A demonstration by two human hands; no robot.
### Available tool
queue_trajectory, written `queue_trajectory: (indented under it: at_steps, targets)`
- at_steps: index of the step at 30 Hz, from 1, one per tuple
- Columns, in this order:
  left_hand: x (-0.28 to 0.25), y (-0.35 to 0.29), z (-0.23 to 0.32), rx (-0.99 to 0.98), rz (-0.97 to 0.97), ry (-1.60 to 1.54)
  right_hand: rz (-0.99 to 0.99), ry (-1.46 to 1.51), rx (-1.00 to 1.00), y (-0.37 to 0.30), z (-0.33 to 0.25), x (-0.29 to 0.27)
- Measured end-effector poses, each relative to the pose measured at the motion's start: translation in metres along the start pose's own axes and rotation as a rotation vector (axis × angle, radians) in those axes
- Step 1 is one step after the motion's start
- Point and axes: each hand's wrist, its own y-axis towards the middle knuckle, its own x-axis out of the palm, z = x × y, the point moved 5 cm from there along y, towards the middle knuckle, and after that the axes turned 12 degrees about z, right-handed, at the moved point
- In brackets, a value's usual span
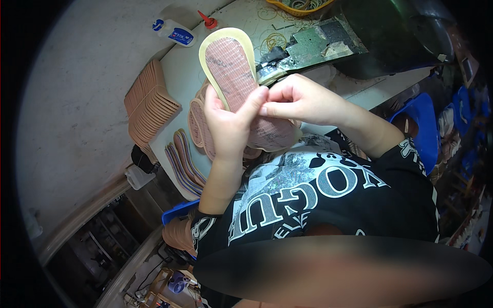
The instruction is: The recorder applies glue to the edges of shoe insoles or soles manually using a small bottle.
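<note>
A shoe insole [232,66] with a reddish-brown, printed face and a pale yellow rim is raised before my chest, its rounded end pointing away from me. My left hand [228,120] is closed round its narrow middle, thumb on the printed face. Against the right edge of that middle, beside my left thumb, my right hand [303,100] pinches with thumb and forefinger; its other fingers are curled. The insole's wider end [275,134] reaches down toward my shirt, partly covered by my hands. More reddish-brown insoles [196,123] lie on the table behind my left wrist.
On the white table [190,69], a row of tan insoles [149,105] leans at the wall, near a coloured insole stack [184,161]. Farther back are a white bottle [177,33], a red-nozzled bottle [208,21], a worn green plate [321,46] and a yellow basket [292,9].
</note>
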Motion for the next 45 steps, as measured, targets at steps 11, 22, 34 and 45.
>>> queue_trajectory:
  at_steps: [11,22,34,45]
  targets:
    - [-0.006,0.052,-0.044,0.071,0.14,0.379,0.092,0.491,0.204,-0.031,0.043,0.002]
    - [0.007,0.07,-0.049,0.017,0.138,0.415,0.105,0.683,0.455,-0.045,0.054,0.02]
    - [0.021,0.104,-0.015,0.601,-0.598,0.69,0.252,0.767,0.333,-0.025,0.033,0.028]
    - [0.04,0.103,-0.002,0.144,-1.143,0.938,0.384,0.801,0.329,-0.022,0.033,0.029]
